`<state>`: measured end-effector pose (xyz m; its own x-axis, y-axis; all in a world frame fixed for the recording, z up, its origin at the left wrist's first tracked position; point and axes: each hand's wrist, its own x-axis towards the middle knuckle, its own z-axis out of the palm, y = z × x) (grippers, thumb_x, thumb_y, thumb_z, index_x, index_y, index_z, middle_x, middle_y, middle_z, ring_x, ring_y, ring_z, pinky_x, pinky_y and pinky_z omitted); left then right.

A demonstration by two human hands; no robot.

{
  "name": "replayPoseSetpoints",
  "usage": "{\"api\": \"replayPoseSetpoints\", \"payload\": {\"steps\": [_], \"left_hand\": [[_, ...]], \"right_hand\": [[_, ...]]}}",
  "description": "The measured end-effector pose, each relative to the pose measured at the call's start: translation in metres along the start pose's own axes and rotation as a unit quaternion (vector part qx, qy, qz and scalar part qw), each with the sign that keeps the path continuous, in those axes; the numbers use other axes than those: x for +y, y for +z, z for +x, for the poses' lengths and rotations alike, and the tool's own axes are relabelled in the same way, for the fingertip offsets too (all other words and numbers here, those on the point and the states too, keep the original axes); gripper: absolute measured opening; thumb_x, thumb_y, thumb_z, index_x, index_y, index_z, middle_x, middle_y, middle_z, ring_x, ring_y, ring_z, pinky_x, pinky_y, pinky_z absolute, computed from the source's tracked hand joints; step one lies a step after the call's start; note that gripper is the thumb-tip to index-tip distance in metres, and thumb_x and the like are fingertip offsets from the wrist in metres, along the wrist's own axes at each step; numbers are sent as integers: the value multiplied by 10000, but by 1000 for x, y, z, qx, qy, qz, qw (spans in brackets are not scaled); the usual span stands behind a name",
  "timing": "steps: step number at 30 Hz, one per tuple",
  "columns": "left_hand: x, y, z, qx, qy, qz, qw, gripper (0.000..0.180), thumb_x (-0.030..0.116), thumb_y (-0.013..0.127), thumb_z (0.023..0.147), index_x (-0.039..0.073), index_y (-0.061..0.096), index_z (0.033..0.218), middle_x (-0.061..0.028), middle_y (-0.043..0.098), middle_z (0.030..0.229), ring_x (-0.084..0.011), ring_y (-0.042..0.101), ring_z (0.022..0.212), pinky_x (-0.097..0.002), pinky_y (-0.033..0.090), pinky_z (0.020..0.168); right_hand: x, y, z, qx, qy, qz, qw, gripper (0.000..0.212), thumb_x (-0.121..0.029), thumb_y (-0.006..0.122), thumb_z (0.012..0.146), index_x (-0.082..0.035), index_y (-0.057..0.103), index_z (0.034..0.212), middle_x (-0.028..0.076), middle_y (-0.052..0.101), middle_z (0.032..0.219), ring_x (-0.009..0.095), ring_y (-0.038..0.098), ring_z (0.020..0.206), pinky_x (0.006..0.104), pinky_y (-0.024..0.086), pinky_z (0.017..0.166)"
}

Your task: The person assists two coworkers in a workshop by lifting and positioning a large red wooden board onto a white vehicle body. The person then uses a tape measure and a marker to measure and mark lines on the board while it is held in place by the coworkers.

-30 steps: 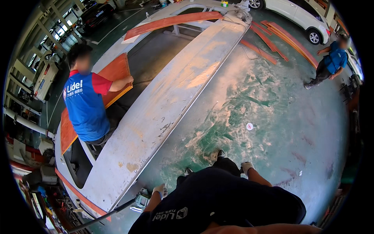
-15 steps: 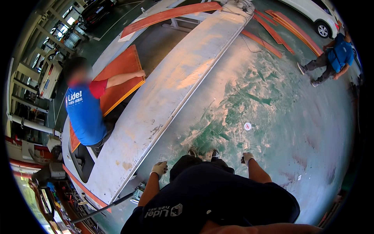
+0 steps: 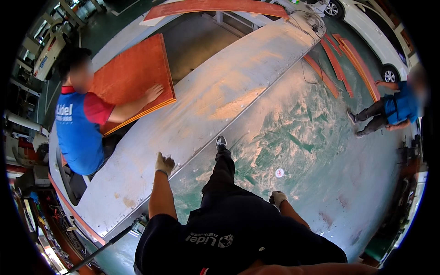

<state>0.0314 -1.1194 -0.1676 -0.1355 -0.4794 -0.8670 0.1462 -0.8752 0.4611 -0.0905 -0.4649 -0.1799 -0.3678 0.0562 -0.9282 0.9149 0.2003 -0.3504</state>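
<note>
My left hand [image 3: 165, 164], in a pale work glove, is over the near edge of a long grey metal ramp platform [image 3: 183, 133]. Its fingers are loosely bent and apart, with nothing visible in them. Lower right, my right hand [image 3: 277, 199], also gloved, hangs above the floor with its fingers curled in and no object showing. One of my shoes [image 3: 221, 142] is at the platform's edge; I cannot tell whether it rests on it. Across the platform a co-worker [image 3: 80, 119] in a blue vest has a hand on a stack of reddish-brown boards [image 3: 137, 75].
Sawdust covers parts of the green floor [image 3: 288, 142], where a round white disc [image 3: 279, 173] lies. Reddish strips [image 3: 337, 66] and a cable lie at the far right. Another person [image 3: 389, 107] stands by a white car [image 3: 373, 32]. A long reddish board [image 3: 215, 6] spans the far end.
I have come closer to the platform, one foot forward at its edge. My left hand has risen over the platform edge. The co-worker's board stack looks larger and flatter; the other person has turned.
</note>
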Motion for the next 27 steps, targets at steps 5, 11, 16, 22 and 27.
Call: {"api": "replayPoseSetpoints", "payload": {"steps": [5, 11, 16, 22, 27], "left_hand": [[52, 149, 128, -129, -9, -119, 984, 548, 606, 677, 865, 110, 450, 915, -115, 539, 721, -311, 530, 645, -447, 506, 657], [91, 297, 201, -40, 31, -279, 959, 791, 567, 800, 763, 53, 552, 1311, -128, 647, 1239, -344, 594, 1142, -455, 478, 1001], [104, 322, 239, -8, 58, -262, 963, 562, 443, 830, 786, 132, 631, 1209, -57, 675, 1208, -245, 635, 1078, -439, 531, 895], [118, 347, 205, 21, 89, -258, 962, 492, 339, 853, 783, 158, 636, 1187, -26, 704, 1104, -232, 674, 940, -400, 552, 764], [108, 379, 190, 58, 80, -282, 954, 403, 310, 857, 787, 164, 658, 1106, -12, 707, 1055, -222, 664, 921, -415, 548, 767]], "right_hand": [[-137, 33, -10, 73, -1, -78, 994, 305, -197, 586, 918, 5, 577, 1146, 144, 643, 907, 275, 670, 682, 417, 565, 580], [-308, 115, -26, 69, -75, -147, 984, 333, -175, 593, 934, 11, 583, 1210, 106, 654, 959, 193, 664, 735, 328, 563, 627], [-405, 194, 10, -12, -99, -256, 962, 352, -204, 612, 949, 21, 585, 1218, 96, 657, 988, 181, 654, 762, 325, 552, 672], [-499, 335, 87, -186, -143, -284, 930, 355, -259, 630, 962, 19, 580, 1177, 58, 622, 919, 140, 614, 763, 291, 511, 652], [-544, 500, 125, -291, -208, -314, 879, 324, -276, 647, 961, -6, 584, 1128, 52, 606, 864, 129, 599, 701, 277, 522, 612]]}}
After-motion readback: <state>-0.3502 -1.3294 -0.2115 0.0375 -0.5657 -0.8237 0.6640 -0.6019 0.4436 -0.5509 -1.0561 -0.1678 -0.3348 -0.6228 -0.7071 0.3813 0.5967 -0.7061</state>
